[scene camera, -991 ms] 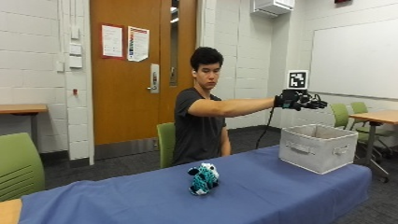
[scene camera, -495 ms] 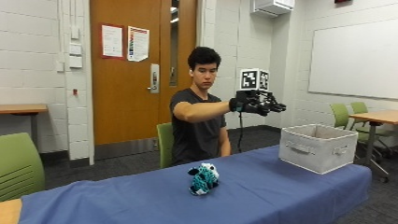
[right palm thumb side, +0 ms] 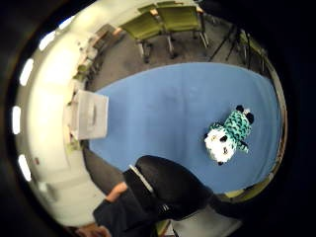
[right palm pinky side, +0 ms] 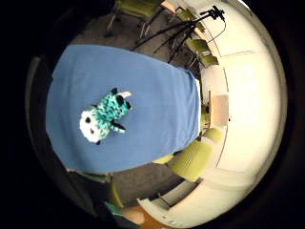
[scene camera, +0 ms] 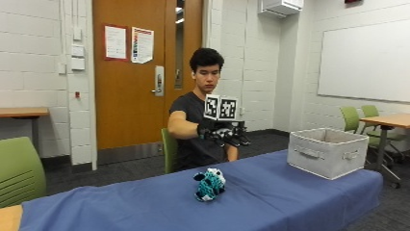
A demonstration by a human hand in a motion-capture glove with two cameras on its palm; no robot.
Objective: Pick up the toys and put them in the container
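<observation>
One teal toy (scene camera: 209, 184) on blue table (scene camera: 288, 202), grip (scene camera: 227, 135) above apparently empty, container (right palm thumb side: 90, 115) apart.

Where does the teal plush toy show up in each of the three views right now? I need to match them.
Outside view: teal plush toy sits on the blue tablecloth, below the gloved right hand.
Little finger side palm view: toy lies on the cloth, well inside its edges.
Thumb side palm view: toy lies on the cloth, far from the white container.
Shared landmark: the blue tablecloth.

The two notices (scene camera: 128, 44) on the door (scene camera: 137, 72) perhaps carry print, but none is readable.
</observation>
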